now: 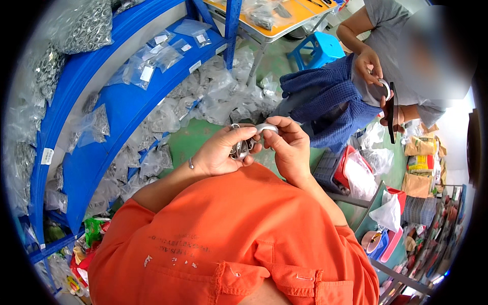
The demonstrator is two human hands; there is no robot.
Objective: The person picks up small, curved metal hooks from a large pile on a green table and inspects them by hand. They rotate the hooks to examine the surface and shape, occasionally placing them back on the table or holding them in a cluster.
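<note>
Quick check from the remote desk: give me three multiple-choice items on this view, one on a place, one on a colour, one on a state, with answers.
1. Where is the blue rack holding clear bags?
A. person's left
B. person's right
C. overhead

2. What colour is the stool?
A. red
B. blue
C. yellow

3. What is the left hand doing?
A. lying open and empty
B. closed on a cluster of metal rings
C. resting on the floor

Answers: 1 A, the rack fills the left side. 2 B, its seat is blue. 3 B, fingers wrap the rings, with the right hand pinching a silver piece beside them.
</note>
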